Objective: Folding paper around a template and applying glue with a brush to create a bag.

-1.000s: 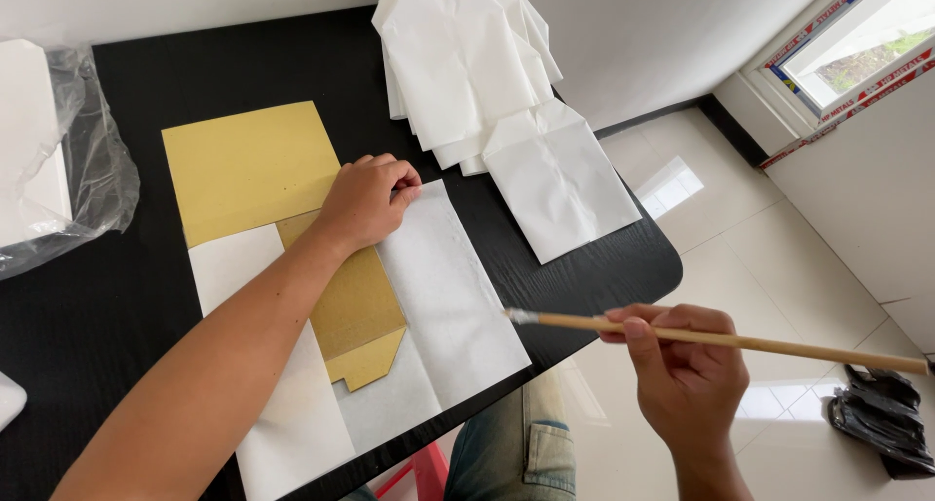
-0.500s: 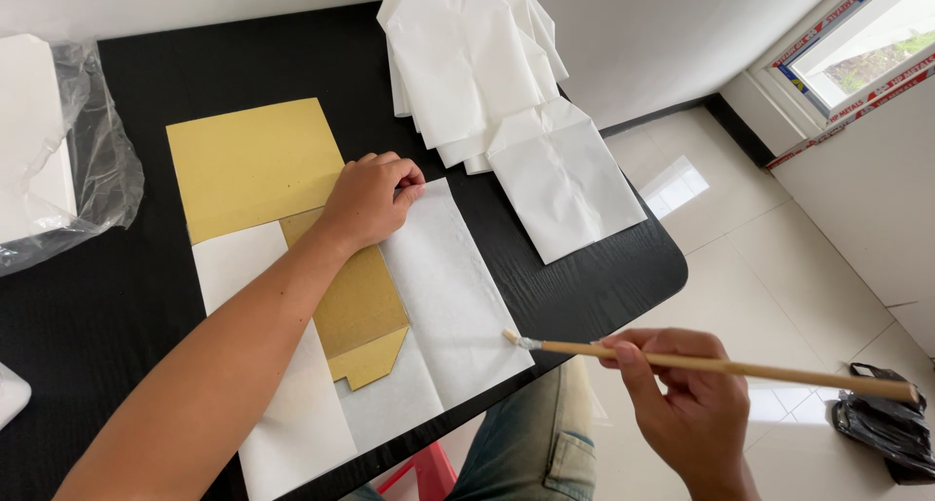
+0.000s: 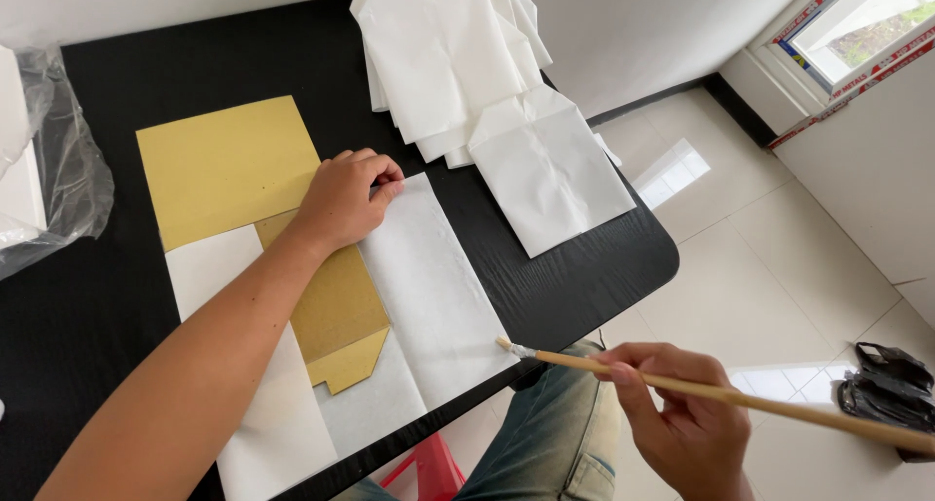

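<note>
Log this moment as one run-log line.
left hand: pressing white paper | right hand: holding brush | brush tip: at paper's near edge

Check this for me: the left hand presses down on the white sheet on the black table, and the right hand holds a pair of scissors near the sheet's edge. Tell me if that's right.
One detail is wrong. The right hand holds a thin wooden brush, not scissors, its tip near the edge of the white sheet. The rest stands: the left hand presses on that sheet on the black table, as the head view shows.
</note>
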